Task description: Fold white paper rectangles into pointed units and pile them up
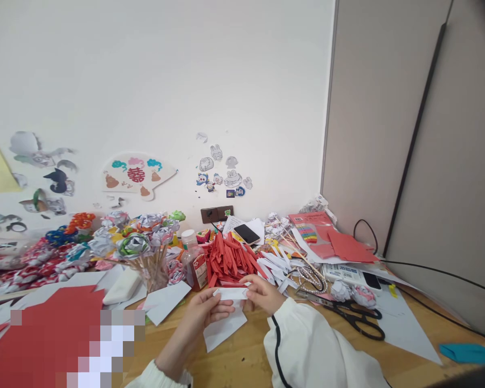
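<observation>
Head view: white wall (250,64), far. Grey partition (369,108), right. Wooden table (226,369), near, cluttered along its far side. Fan cutout (123,183), on the wall, left. Red slips (231,253), heaped just beyond the hands. Left hand (205,310) and right hand (263,294), each pinching one end of a white strip (231,293), above the table's near middle.

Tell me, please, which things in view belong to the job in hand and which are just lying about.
Seemingly part of the job:
folded white paper, held by the left hand and right hand;
probably the red paper strips and white paper strips.

Apparently just lying about:
capped bottle;
phone near the red strips;
teal object.
</observation>
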The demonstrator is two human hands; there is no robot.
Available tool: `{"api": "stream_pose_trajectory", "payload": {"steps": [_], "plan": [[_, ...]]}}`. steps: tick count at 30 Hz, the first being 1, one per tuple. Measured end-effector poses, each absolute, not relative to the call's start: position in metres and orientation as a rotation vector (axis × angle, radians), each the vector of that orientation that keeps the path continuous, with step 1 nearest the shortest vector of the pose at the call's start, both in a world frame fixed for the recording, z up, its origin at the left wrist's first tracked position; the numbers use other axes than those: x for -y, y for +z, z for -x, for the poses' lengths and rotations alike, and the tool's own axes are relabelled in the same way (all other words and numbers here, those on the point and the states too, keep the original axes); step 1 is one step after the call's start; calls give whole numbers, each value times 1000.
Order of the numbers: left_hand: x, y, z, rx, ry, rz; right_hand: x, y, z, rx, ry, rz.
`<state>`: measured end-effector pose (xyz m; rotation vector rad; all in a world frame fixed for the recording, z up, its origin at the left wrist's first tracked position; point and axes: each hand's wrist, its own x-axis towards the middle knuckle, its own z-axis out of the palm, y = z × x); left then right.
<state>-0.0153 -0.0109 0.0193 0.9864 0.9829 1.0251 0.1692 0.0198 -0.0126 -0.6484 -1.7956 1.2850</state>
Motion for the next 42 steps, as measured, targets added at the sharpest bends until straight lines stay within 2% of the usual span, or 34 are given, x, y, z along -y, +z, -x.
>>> {"api": "stream_pose_trajectory", "payload": {"steps": [5, 9, 18, 32, 42], "plan": [[11, 17, 13, -1000, 1008, -968, -14, -11, -162, 2001, 604, 676], [14, 19, 11, -1038, 950, -971, -14, -11, -159, 2024, 440, 658], [11, 12, 10, -1090, 993, -1077, -14, -12, -160, 2043, 385, 640], [13, 15, 5, -1088, 1056, -1384, -15, -11, -157, 1789, 595, 713], [9, 7, 6, -1133, 1077, -1323, -14, -13, -154, 1713, 720, 775]]}}
